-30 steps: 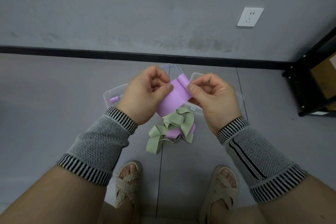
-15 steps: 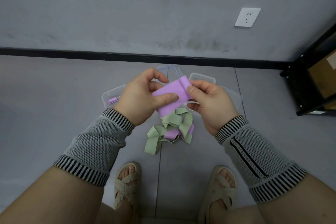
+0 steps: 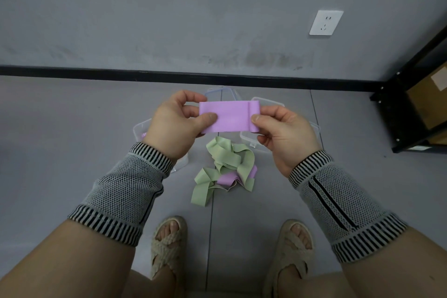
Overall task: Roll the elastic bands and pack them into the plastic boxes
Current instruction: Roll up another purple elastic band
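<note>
Smooth matt purple elastic band [image 3: 228, 116]; clear glossy plastic boxes [image 3: 249, 139]; knitted cloth wrist sleeves [image 3: 125, 191]; matt grey floor [image 3: 72, 128].

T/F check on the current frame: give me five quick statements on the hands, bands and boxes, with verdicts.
1. Both hands hold the purple band. True: left hand pinches one end, right hand the other.
2. The held band is fully rolled. False: only a small roll shows at its right-hand end.
3. Green bands lie loose on the floor. True.
4. The plastic boxes stand on the black shelf. False: they sit on the floor beyond the hands.
5. The band pile is all green. False: purple shows in it too.
</note>
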### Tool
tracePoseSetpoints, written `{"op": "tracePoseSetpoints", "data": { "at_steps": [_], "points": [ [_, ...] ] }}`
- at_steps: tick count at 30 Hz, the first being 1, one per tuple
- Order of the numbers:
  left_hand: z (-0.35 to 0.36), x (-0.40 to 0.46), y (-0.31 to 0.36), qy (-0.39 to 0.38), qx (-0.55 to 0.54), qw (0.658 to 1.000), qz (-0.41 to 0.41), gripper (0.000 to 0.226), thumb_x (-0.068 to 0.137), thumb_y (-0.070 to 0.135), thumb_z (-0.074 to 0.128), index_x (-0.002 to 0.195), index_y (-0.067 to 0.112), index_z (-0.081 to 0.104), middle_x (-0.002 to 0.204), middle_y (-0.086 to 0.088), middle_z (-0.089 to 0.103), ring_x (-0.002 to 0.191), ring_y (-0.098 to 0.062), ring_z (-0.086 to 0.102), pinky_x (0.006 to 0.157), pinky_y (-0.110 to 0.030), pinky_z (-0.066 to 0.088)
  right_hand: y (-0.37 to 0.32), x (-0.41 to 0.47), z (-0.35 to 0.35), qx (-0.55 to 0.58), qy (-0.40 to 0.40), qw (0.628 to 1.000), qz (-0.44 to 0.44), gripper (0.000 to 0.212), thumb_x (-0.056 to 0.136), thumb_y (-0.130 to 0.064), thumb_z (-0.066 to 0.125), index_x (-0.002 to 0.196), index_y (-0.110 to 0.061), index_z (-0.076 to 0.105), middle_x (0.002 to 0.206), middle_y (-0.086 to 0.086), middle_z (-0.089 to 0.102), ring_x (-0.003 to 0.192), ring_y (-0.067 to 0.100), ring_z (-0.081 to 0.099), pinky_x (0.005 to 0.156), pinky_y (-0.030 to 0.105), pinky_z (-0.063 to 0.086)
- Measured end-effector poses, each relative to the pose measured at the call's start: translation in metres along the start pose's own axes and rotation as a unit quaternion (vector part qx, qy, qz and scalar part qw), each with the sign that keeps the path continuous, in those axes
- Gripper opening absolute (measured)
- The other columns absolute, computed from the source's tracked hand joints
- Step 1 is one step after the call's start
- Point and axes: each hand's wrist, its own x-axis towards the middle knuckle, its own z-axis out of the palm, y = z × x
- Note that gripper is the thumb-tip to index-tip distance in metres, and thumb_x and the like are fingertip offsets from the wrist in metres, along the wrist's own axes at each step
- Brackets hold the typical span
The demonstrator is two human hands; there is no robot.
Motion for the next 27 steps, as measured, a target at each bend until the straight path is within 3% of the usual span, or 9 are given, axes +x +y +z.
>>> {"op": "tracePoseSetpoints", "data": {
  "at_steps": [6,11,16,20,23,27],
  "points": [
    [-0.003,-0.001,0.0,0.005,0.021,1.0,0.008,0.027,0.078,0.008,0.073,0.094,0.025,0.057,0.057,0.008,0.065,0.062,-0.014,0.061,0.07,-0.033,0.055,0.0,-0.002,0.003,0.032,-0.018,0.999,-0.005,0.013,0.087,-0.003,0.061,0.091,-0.016,0.062,0.073,-0.002,0.063,0.063,0.006,0.056,0.057,0.02,0.044],
    [-0.001,-0.003,0.002,-0.003,0.03,0.999,0.031,0.029,0.078,0.008,0.072,0.093,0.026,0.056,0.054,0.011,0.062,0.052,-0.004,0.056,0.057,-0.019,0.047,0.002,-0.002,0.007,-0.004,-0.03,0.999,-0.032,0.019,0.089,-0.003,0.059,0.102,-0.016,0.064,0.079,0.002,0.058,0.065,0.009,0.05,0.061,0.02,0.045],
    [0.0,-0.006,0.006,-0.014,0.033,0.998,0.042,0.029,0.079,0.006,0.071,0.094,0.025,0.056,0.061,0.007,0.063,0.05,-0.002,0.056,0.049,-0.013,0.042,0.0,-0.004,0.008,-0.006,-0.014,0.999,-0.044,0.02,0.082,0.0,0.067,0.086,-0.018,0.061,0.072,-0.002,0.062,0.059,0.005,0.056,0.057,0.018,0.044],
    [0.0,-0.007,0.007,-0.017,0.03,0.998,0.046,0.028,0.078,0.007,0.072,0.096,0.023,0.057,0.061,0.006,0.064,0.051,-0.002,0.056,0.05,-0.012,0.042,-0.002,-0.005,0.008,-0.005,-0.031,0.998,-0.058,0.02,0.079,0.002,0.069,0.084,-0.015,0.059,0.066,-0.004,0.064,0.052,0.0,0.057,0.051,0.013,0.042],
    [-0.002,-0.006,0.005,-0.012,0.026,0.999,0.042,0.028,0.077,0.008,0.073,0.095,0.023,0.058,0.055,0.01,0.063,0.052,-0.003,0.056,0.052,-0.014,0.043,-0.006,-0.009,0.008,0.013,-0.057,0.995,-0.075,0.023,0.082,0.004,0.065,0.087,-0.015,0.053,0.058,-0.01,0.065,0.05,-0.002,0.056,0.05,0.011,0.042],
    [-0.003,-0.004,0.002,-0.001,0.002,1.0,0.025,0.028,0.077,0.007,0.074,0.096,0.023,0.059,0.056,0.007,0.064,0.057,-0.011,0.058,0.065,-0.029,0.052,-0.007,-0.011,0.008,0.0,-0.069,0.993,-0.1,0.031,0.084,0.0,0.065,0.092,-0.021,0.045,0.067,-0.005,0.066,0.054,0.008,0.051,0.052,0.023,0.041]
  ]
}}
